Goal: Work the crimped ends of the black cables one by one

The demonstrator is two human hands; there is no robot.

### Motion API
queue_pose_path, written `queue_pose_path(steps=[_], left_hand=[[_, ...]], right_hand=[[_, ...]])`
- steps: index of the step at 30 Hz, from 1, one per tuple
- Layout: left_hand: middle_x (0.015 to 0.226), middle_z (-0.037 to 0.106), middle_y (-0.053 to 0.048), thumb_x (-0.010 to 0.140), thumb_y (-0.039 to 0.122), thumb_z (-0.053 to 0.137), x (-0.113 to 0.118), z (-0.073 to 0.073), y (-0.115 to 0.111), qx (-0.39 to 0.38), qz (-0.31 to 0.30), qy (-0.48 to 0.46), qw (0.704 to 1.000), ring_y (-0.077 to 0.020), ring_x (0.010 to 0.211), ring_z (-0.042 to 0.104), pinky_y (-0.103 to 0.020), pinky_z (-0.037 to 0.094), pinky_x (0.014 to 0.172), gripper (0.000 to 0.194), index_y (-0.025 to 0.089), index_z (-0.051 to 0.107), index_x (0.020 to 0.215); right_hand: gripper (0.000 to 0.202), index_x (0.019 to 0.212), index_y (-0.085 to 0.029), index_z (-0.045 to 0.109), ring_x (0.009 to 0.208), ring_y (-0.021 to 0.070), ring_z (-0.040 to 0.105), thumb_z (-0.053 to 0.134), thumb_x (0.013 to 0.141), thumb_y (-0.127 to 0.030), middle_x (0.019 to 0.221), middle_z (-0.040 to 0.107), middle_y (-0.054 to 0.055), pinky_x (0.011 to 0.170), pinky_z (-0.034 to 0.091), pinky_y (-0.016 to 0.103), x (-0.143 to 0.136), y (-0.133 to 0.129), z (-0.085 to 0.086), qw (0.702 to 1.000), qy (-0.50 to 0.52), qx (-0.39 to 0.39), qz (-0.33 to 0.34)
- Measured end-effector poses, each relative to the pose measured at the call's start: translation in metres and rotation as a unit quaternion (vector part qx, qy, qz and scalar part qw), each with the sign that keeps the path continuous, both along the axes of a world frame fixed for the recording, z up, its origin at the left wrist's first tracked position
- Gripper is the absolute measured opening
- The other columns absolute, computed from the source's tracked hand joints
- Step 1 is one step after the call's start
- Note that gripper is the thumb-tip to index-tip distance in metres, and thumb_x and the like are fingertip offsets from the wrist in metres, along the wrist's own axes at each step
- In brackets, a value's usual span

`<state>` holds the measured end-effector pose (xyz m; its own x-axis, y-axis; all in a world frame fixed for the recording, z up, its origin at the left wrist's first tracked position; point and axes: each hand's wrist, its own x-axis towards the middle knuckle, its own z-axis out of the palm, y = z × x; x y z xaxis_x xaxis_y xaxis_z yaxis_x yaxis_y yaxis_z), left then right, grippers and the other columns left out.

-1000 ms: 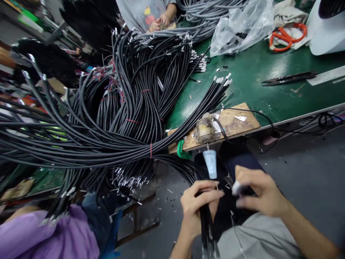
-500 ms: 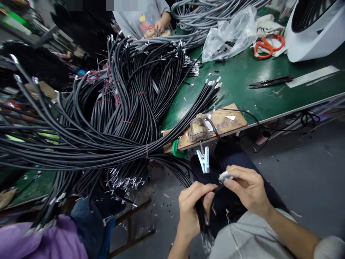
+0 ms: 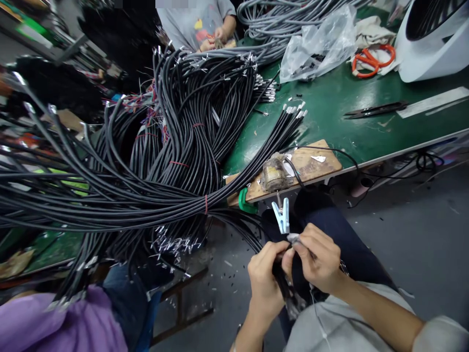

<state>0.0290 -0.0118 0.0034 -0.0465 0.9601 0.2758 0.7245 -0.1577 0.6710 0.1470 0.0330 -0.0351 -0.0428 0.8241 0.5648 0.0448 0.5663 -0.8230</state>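
Observation:
Low in the head view, my left hand (image 3: 264,278) is closed round a bundle of black cables (image 3: 281,282), whose ends hang below it. My right hand (image 3: 319,258) pinches the silvery foil-like end (image 3: 293,238) of one cable, close to my left thumb. Its fingertips partly cover that end. Just above my hands, a light-blue clothespin (image 3: 281,215) hangs on a thin shaft from a small grimy motor (image 3: 274,176). The motor sits on a wooden board (image 3: 315,160) at the table edge.
A large heap of black cables (image 3: 190,127) covers the left of the green table (image 3: 330,110). A green clamp (image 3: 246,201), tweezers-like tool (image 3: 377,110), orange-handled scissors (image 3: 373,61), plastic bag (image 3: 318,44) and white fan-like housing (image 3: 421,58) are around. Two other people sit nearby.
My right hand has moved left with the foil end, closer to my left hand and just below the clothespin. The whole view has shifted slightly.

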Motion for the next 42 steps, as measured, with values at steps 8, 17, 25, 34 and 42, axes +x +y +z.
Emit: queue_pose_path(steps=[8,17,25,34,42], left_hand=[[0.063,0.058,0.002,0.083,0.011,0.062,-0.002,0.006,0.005,0.012,-0.006,-0.050,0.999,-0.0088,0.052,0.053,-0.019,0.039,0.051,0.007,0.016,0.066,0.082],[0.066,0.058,0.000,0.086,0.013,0.060,-0.002,0.002,0.004,-0.034,-0.059,-0.013,0.998,-0.0097,0.055,0.054,-0.021,0.039,0.054,0.007,0.016,0.066,0.084],[0.065,0.057,0.000,0.092,0.015,0.049,-0.003,0.010,0.006,-0.062,-0.068,-0.015,0.996,-0.0107,0.055,0.053,-0.022,0.034,0.053,0.018,0.016,0.064,0.081],[0.057,0.052,0.003,0.086,0.016,0.056,-0.004,0.003,0.003,0.000,-0.013,-0.009,1.000,-0.0096,0.048,0.050,-0.021,0.035,0.050,0.012,0.016,0.061,0.075],[0.059,0.058,0.002,0.084,0.013,0.057,0.004,0.008,0.005,0.008,0.039,-0.024,0.999,-0.0089,0.047,0.053,-0.019,0.040,0.049,0.010,0.016,0.064,0.077]], right_hand=[[0.017,0.080,-0.017,0.062,0.063,0.0130,0.051,0.052,0.091,-0.026,0.070,0.053,0.001,0.057,0.043,0.025,0.011,0.005,0.001,0.936,0.109,-0.267,0.201],[0.039,0.058,-0.017,0.050,0.051,0.0096,0.042,0.054,0.090,-0.039,0.054,0.044,-0.004,0.048,0.037,0.022,0.020,0.031,0.010,0.945,0.028,-0.297,0.135],[0.021,0.082,-0.016,0.063,0.073,0.0141,0.055,0.068,0.081,-0.036,0.082,0.057,0.004,0.065,0.048,0.027,0.028,0.036,0.008,0.907,0.094,-0.239,0.334],[0.034,0.066,-0.017,0.054,0.054,0.0096,0.050,0.076,0.072,-0.041,0.061,0.053,-0.002,0.050,0.044,0.022,0.000,0.017,0.003,0.884,0.221,-0.360,0.201],[0.011,0.084,-0.019,0.065,0.063,0.0183,0.058,0.064,0.078,-0.010,0.070,0.064,0.005,0.058,0.051,0.035,0.002,0.010,-0.001,0.996,0.030,0.070,-0.043]])
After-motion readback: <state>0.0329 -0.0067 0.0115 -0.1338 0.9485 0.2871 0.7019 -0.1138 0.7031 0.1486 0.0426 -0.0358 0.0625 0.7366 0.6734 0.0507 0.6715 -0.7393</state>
